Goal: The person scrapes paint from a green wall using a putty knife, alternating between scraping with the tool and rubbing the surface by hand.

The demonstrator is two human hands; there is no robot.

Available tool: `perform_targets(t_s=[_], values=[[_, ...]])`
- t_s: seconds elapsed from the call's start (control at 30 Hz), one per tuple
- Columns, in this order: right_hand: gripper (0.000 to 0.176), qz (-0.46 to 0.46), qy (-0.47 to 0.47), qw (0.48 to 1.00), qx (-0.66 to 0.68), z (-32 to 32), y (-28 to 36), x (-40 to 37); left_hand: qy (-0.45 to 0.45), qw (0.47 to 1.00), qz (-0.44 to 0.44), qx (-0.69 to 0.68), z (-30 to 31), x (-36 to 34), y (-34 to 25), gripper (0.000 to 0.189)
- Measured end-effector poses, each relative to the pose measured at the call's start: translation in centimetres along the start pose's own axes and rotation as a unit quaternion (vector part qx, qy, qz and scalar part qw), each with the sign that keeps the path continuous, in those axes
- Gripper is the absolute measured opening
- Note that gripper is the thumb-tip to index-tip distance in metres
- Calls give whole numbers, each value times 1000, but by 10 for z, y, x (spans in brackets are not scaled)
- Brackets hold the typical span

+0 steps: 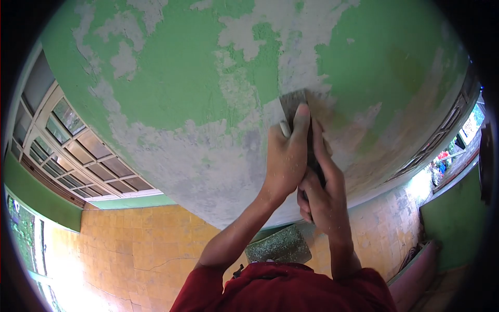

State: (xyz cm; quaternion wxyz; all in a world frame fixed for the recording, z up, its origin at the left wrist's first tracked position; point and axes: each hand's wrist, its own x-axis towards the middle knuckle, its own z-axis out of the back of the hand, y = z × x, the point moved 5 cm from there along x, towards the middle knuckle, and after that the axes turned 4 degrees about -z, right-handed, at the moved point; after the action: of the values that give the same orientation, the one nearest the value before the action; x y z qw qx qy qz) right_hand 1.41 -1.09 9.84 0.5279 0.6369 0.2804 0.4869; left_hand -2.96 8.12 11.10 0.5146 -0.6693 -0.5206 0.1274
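Observation:
A dark flat scraper (294, 97) has its blade edge against the wall (176, 78), which carries green paint with large bare grey-white patches. My left hand (286, 161) is closed around the scraper near its blade, the thumb lying along the top face. Lower down, my right hand (325, 200) wraps around the scraper's handle, most of which the fingers hide. Bare, scraped plaster spreads below and above the blade, with ragged paint edges beside it. Small pale flecks dot both forearms.
Below me a dark surface (280, 247) is sprinkled with pale flakes. Orange-yellow tiles (150, 234) cover the floor. White-framed panes (78, 145) stand at left, and a louvred window (442, 125) is at right. A pinkish object (416, 275) lies low at right.

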Motion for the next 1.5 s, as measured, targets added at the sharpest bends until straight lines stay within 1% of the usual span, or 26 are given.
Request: perform_targets(t_s=[0.03,0.07,0.13,0.17,0.23,0.27,0.33,0.37,0.43,0.57,0.67,0.73,0.8,0.83,0.87,0.9,0.93,1.0,1.1,1.13,1.2,1.27,1.33,1.37,1.43,1.5], values=[[74,19,-6,999,-27,0,-2,0,-4,1000,10,-11,0,-1,2,43],[74,16,-8,999,-27,4,1,0,-3,1000,14,-12,1,2,3,43],[73,-31,36,999,-2,1,22,8,18,1000,-8,-3,-6,12,-18,43],[73,-31,36,999,-1,2,16,4,18,1000,-7,-2,-4,7,-11,43],[73,11,11,998,-60,5,1,-1,-14,1000,-11,13,5,1,8,45],[73,16,12,998,-61,3,3,1,-14,1000,-15,12,6,3,7,45],[74,-13,14,1000,-15,2,5,1,-5,1000,7,1,4,2,4,43],[74,-17,12,1000,-16,1,7,1,8,1000,-1,-21,2,7,0,42],[74,-14,18,1000,15,-2,11,4,5,1000,6,-14,4,3,3,41],[74,-12,4,1000,-14,-3,-3,-3,-16,999,-15,30,14,0,20,41],[74,-24,5,1000,10,-3,12,0,12,1000,-18,11,1,10,-13,42],[73,-21,6,1000,1,-4,9,1,16,999,-25,42,8,7,-3,43],[73,-11,4,1000,-7,-6,0,0,5,1000,18,-1,11,-3,11,42],[73,-5,2,1000,-16,-5,1,0,7,1000,14,-2,9,3,8,42],[73,-4,2,1000,-18,-2,8,3,12,1000,-20,13,8,12,1,42],[73,-25,28,999,-9,-2,21,8,14,998,-51,29,7,15,-6,42],[72,-49,51,997,2,-4,27,9,14,998,-46,30,7,11,-6,42],[72,-30,34,999,-3,-5,13,2,11,1000,-20,16,7,10,-6,42],[73,-14,16,1000,5,-8,17,5,-18,999,-46,3,10,11,4,41],[74,-21,11,1000,16,-8,22,7,-19,999,-46,2,8,14,-8,41],[75,-16,9,1000,15,-10,32,10,24,1000,-20,5,-2,21,-34,38],[77,1,7,1000,15,-12,32,11,17,999,-42,-6,2,17,-24,37],[79,-20,0,1000,-1,-13,17,5,12,1000,15,-23,7,7,-10,37],[79,-19,-1,1000,-2,-11,21,6,4,1000,-16,-13,7,12,-12,38],[79,-22,27,999,29,-12,35,10,11,1000,-22,-18,3,17,-25,38],[78,-28,21,999,29,-12,26,7,21,999,-30,-20,3,15,-26,38]])
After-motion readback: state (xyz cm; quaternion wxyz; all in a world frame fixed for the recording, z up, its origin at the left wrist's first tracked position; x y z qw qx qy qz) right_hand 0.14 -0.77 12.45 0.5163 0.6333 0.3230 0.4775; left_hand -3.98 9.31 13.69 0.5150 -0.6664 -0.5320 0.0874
